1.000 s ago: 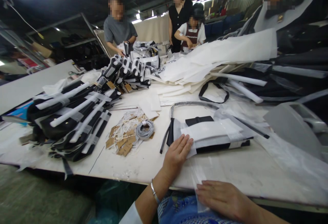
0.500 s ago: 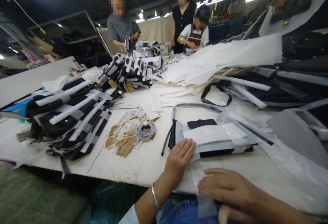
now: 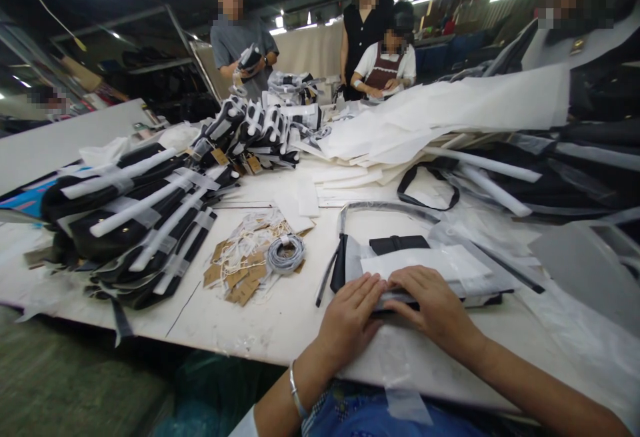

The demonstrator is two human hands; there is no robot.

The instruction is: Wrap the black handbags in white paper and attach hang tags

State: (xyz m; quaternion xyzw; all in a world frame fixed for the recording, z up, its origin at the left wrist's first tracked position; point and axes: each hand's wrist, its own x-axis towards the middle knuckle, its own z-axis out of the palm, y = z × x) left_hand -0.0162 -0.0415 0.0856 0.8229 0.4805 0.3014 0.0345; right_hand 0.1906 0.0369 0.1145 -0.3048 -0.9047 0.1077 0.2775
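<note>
A black bag lies on the table before me, partly wrapped in thin whitish paper, with a white sheet on top. Its handle is sleeved in clear plastic and arches behind it. My left hand rests along the near left edge of the wrapping, fingers stretched out and close together. Beside it my right hand grips the near edge of the paper between thumb and curved fingers. The fingertips of both hands almost meet. A translucent strip hangs over the table edge below them.
Brown tags with white strings and a grey coil lie left of the bag. Wrapped black bags are heaped further left. White sheets are stacked behind. A grey tape dispenser-like object stands right. Several people are across the table.
My right hand has moved up and left from the translucent strip at the table edge onto the wrapping's near edge. My left hand stays on the wrapping. The person in grey has raised a wrapped item.
</note>
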